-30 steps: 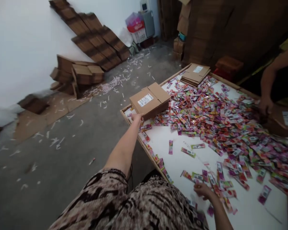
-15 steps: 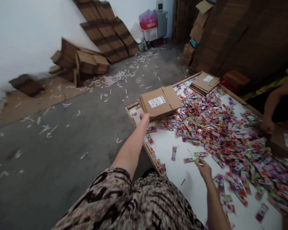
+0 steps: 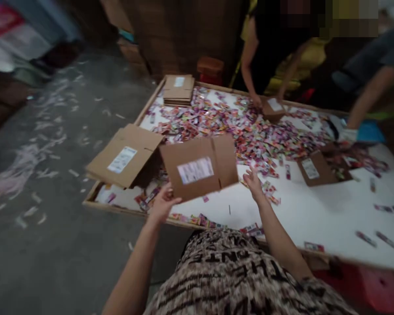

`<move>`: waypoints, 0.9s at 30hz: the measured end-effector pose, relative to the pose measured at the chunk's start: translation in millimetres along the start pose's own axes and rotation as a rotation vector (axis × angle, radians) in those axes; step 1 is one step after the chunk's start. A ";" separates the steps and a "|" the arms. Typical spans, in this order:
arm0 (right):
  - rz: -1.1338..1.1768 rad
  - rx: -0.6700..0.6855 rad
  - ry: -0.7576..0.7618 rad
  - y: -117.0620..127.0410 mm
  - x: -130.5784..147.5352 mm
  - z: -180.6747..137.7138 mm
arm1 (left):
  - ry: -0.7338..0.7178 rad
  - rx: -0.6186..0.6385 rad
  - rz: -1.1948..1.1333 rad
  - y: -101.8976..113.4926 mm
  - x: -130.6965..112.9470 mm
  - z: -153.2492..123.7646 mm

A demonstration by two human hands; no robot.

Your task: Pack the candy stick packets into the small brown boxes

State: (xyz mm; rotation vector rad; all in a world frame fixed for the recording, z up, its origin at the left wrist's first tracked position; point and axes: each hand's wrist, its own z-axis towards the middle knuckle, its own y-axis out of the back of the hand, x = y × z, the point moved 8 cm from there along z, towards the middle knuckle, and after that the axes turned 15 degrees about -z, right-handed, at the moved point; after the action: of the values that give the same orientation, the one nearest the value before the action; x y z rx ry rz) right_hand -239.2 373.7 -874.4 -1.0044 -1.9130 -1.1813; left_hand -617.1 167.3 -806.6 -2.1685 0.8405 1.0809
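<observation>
A flattened cardboard box (image 3: 198, 151) with a white label hangs tilted above the white tabletop. My left hand (image 3: 164, 203) pinches its lower left corner between thumb and fingers. At its lower right corner is my right hand (image 3: 254, 186), with fingers apart; whether a fingertip touches the cardboard I cannot make out. To the left, a stack of flattened boxes (image 3: 139, 140) rests over the table corner. Small colourful sachets (image 3: 197, 116) lie heaped behind the box I hold, and others line the near table rim.
Across the table (image 3: 216, 214), a co-worker's hands are at a small carton (image 3: 274, 109). Another person's gloved hand (image 3: 348, 134) is at the right, near an open carton (image 3: 317, 168) holding sachets. More flattened boxes (image 3: 178, 89) sit at the far corner. Paper scraps litter the floor (image 3: 68, 236).
My view has swung right. My left hand has brought one flattened box off the stack and over the table. My right hand has moved from loose sachets to the box's right side.
</observation>
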 end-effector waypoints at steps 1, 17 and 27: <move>0.049 -0.005 -0.019 14.8 -1.1 -1.2 | 0.085 0.084 0.063 -21.0 30.9 -7.3; 0.011 -0.290 -0.165 114.2 -75.7 -84.8 | 0.099 0.338 0.153 -177.5 116.0 -34.6; -0.130 -0.050 -0.128 83.0 -100.8 -90.6 | -0.297 0.659 0.542 -228.4 122.1 -63.1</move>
State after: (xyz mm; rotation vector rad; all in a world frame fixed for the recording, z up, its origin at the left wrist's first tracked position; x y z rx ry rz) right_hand -106.1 288.5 -891.5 -1.0163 -2.0850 -1.2705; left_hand -360.1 234.4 -828.8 -1.2305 1.4388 1.1219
